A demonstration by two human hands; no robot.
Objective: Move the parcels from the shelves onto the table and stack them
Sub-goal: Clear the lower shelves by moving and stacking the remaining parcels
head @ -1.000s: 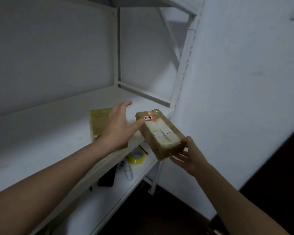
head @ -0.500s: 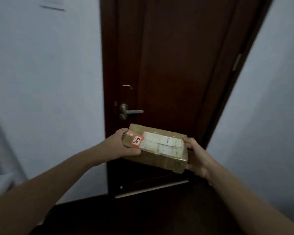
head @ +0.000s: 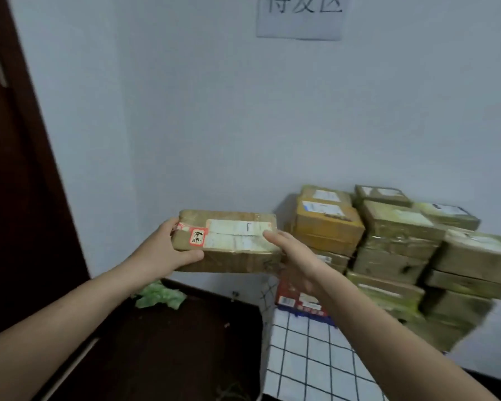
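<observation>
I hold a brown taped parcel point(head: 229, 250) level in the air, with white labels and a red sticker on its top. My left hand point(head: 162, 250) grips its left end, thumb along the front. My right hand point(head: 292, 256) grips its right end. To the right, several brown parcels form a stack point(head: 399, 250) on a table with a white checked cloth point(head: 307, 351). The held parcel hangs left of the stack, above the table's left edge and the floor.
A dark wooden door point(head: 15, 169) fills the left. A white wall with a paper sign point(head: 301, 15) stands behind the stack. On the dark floor lies a crumpled green bag point(head: 159, 296). A red box point(head: 298, 302) sits low in the stack.
I took the parcel off the shelf with both hands and turned right, past the door, to face the table. The parcel stays level between my hands.
</observation>
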